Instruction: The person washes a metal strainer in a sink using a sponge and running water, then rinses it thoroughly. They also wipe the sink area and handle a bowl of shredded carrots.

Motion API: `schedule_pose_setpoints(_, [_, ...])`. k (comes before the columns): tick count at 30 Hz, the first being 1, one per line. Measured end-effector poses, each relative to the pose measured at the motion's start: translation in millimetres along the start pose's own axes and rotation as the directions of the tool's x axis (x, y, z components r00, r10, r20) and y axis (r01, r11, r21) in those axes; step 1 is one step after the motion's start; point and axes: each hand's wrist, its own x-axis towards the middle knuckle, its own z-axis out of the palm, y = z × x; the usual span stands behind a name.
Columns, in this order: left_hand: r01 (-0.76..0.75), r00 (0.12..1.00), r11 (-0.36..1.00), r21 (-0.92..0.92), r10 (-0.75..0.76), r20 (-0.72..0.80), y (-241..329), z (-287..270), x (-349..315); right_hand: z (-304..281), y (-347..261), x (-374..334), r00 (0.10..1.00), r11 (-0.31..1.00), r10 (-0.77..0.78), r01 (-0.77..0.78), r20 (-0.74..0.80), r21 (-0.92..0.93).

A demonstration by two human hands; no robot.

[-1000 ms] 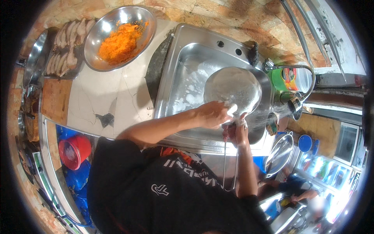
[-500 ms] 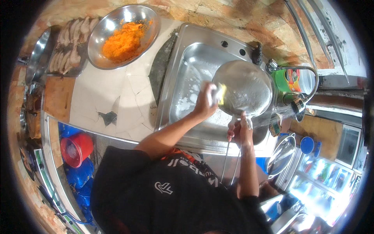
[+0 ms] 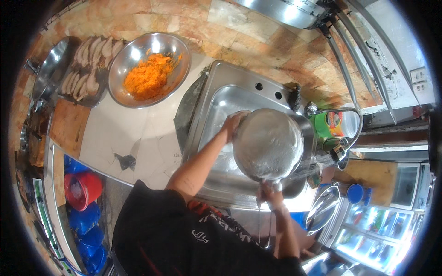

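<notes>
Over the rectangular stainless-steel sink [image 3: 237, 77], I see the right hand [image 3: 271, 195] gripping the round grey metal pan [image 3: 267, 147] by its handle [image 3: 259, 225]; left hand [image 3: 235, 125] at its rim (fingers hidden, can't tell). Wetness could cause slipping.

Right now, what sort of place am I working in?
Probably a kitchen, perhaps a commercial one: there is a steel sink with a round metal pan held over it, a steel bowl of shredded orange food left of the sink, and a lit, glass-fronted cabinet, possibly a fridge, farther off.
</notes>
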Motion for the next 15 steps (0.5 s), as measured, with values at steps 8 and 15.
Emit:
schedule_pose_setpoints(8, [-0.209, 0.893, 0.728, 0.653, -0.13, 0.431, 130, 109, 1, -9, 45, 11, 0.996, 0.996, 0.055, -0.05, 0.076, -0.07])
schedule_pose_setpoints(15, [-0.362, 0.915, 0.819, 0.445, 0.22, 0.338, 115, 102, -29, 9, 13, -10, 0.994, 0.942, -0.007, -0.031, -0.113, -0.333])
